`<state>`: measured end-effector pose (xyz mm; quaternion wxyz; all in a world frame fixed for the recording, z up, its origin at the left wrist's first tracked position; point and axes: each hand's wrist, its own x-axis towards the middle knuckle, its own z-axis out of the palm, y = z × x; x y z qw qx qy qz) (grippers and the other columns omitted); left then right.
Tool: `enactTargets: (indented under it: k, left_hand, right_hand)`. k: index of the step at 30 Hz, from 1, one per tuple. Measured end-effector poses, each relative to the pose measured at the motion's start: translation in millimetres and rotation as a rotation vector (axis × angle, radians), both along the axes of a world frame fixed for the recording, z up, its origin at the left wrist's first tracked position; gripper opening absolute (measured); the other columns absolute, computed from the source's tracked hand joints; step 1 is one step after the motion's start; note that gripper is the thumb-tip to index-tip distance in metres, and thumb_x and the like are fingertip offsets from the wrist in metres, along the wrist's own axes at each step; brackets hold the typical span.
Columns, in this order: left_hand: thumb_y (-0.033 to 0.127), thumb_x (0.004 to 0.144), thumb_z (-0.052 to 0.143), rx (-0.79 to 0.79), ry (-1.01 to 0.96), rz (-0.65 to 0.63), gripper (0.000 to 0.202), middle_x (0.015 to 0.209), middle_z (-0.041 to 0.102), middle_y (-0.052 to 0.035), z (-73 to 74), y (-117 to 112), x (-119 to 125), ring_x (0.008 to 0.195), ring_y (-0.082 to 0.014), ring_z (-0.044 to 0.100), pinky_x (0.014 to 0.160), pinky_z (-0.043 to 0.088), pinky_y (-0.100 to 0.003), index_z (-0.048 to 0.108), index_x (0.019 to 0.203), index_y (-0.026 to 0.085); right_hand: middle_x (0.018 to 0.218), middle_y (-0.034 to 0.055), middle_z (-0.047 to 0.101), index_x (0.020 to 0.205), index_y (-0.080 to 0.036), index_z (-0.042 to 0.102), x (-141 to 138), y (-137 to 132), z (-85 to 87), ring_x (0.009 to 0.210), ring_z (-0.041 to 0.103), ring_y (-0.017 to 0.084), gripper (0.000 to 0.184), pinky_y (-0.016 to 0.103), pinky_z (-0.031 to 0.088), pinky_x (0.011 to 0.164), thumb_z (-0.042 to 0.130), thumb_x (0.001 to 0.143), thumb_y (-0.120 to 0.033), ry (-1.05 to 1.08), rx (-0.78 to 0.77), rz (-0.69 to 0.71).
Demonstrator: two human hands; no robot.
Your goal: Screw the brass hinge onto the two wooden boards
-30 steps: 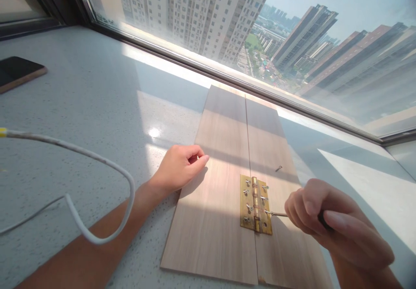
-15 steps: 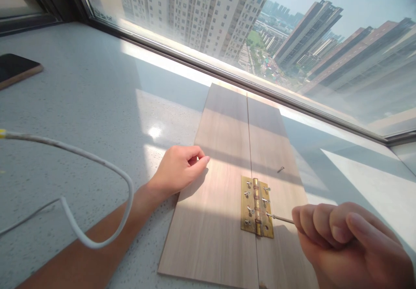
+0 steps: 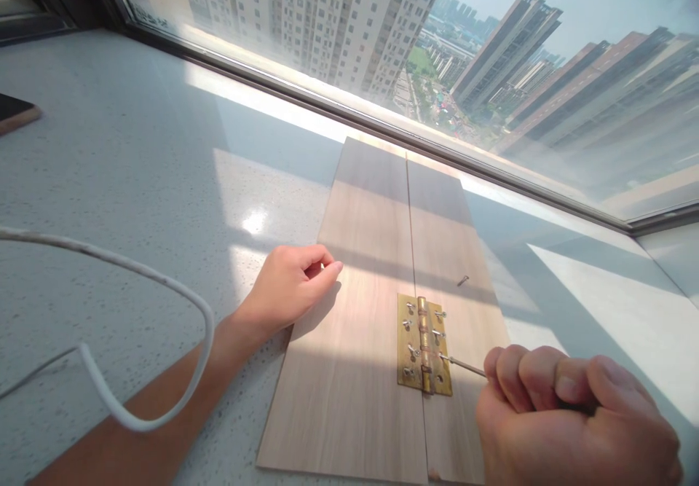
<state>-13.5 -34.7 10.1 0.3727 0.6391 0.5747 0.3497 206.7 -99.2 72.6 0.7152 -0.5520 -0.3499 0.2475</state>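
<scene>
A brass hinge [image 3: 423, 344] lies across the seam of two pale wooden boards [image 3: 354, 398], with several screws standing in its holes. My right hand [image 3: 573, 417] is closed in a fist round a screwdriver [image 3: 468, 367]; its handle is hidden in my palm. The thin shaft points left, its tip at a screw [image 3: 443, 358] in the hinge's right leaf. The lowest hole of that leaf shows no upright screw. My left hand [image 3: 295, 285] rests at the left board's edge, fingers curled and thumb near the index fingertip, nothing visible between them.
One loose screw [image 3: 463, 280] lies on the right board above the hinge. A white cable [image 3: 207, 326] loops in front of my left forearm. At far left is a phone [image 3: 16, 114] on the speckled sill [image 3: 136, 180]. The window frame [image 3: 328, 107] runs behind the boards.
The whole view has shifted slightly, so things appear further left. My right fist has turned a little round the screwdriver, whose tip stays at the same screw. My left hand keeps its place on the board.
</scene>
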Motion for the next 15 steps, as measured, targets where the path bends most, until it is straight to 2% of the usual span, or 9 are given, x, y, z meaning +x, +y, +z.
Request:
enactTargets:
  k: [2, 3, 7, 10, 13, 15]
  left_hand:
    - [0.03, 0.083, 0.055, 0.002, -0.005, 0.001, 0.027, 0.05, 0.048, 0.0044, -0.4, 0.1, 0.0, 0.051, -0.0097, 0.042, 0.052, 0.031, -0.026, 0.059, 0.061, 0.017]
    - [0.03, 0.083, 0.055, 0.002, -0.008, 0.002, 0.027, 0.05, 0.048, 0.0044, -0.6, 0.0, -0.1, 0.051, -0.0097, 0.042, 0.052, 0.031, -0.026, 0.06, 0.061, 0.017]
    - [0.03, 0.084, 0.054, -0.004, -0.019, 0.002, 0.027, 0.051, 0.048, 0.0044, -1.3, 0.1, -0.2, 0.051, -0.0097, 0.041, 0.052, 0.03, -0.026, 0.06, 0.061, 0.017]
    - [0.03, 0.084, 0.055, 0.003, -0.031, -0.001, 0.026, 0.051, 0.048, 0.0045, -1.7, 0.8, -0.3, 0.051, -0.0095, 0.041, 0.052, 0.03, -0.026, 0.061, 0.061, 0.017]
    - [0.029, 0.084, 0.056, 0.006, -0.039, 0.0, 0.026, 0.05, 0.047, 0.0049, -1.9, 1.3, -0.6, 0.051, -0.0093, 0.041, 0.052, 0.029, -0.026, 0.061, 0.061, 0.017]
    - [0.029, 0.084, 0.056, 0.006, -0.043, -0.003, 0.026, 0.051, 0.048, 0.0048, -1.8, 1.4, -0.7, 0.051, -0.0093, 0.041, 0.052, 0.03, -0.026, 0.061, 0.061, 0.017]
  right_hand:
    - [0.045, -0.0068, 0.023, 0.051, -0.02, 0.037, -9.2, -0.7, 4.2, 0.037, 0.021, 0.007, 0.032, 0.026, 0.017, 0.038, 0.049, 0.08, -0.014, -0.031, 0.004, -0.032]
    - [0.045, -0.0068, 0.025, 0.051, -0.019, 0.04, -10.6, -1.0, 5.6, 0.038, 0.023, 0.006, 0.032, 0.026, 0.018, 0.039, 0.052, 0.081, -0.014, -0.05, -0.006, 0.016]
    - [0.047, -0.0061, 0.031, 0.055, -0.018, 0.046, 4.8, -1.5, 6.2, 0.041, 0.03, 0.007, 0.035, 0.025, 0.024, 0.041, 0.057, 0.088, -0.021, -0.117, -0.076, 0.442]
    - [0.051, -0.0051, 0.032, 0.06, -0.019, 0.047, 25.8, 0.2, 8.2, 0.044, 0.033, 0.009, 0.034, 0.026, 0.028, 0.043, 0.053, 0.092, -0.024, -0.173, -0.124, 0.687]
    - [0.054, -0.0041, 0.035, 0.065, -0.021, 0.048, 44.8, 8.2, 16.1, 0.049, 0.037, 0.011, 0.031, 0.027, 0.03, 0.045, 0.053, 0.094, -0.031, -0.294, -0.215, 0.957]
    - [0.054, -0.004, 0.038, 0.067, -0.022, 0.05, 55.3, 18.4, 22.0, 0.048, 0.038, 0.011, 0.031, 0.027, 0.03, 0.046, 0.054, 0.094, -0.036, -0.371, -0.246, 1.202]
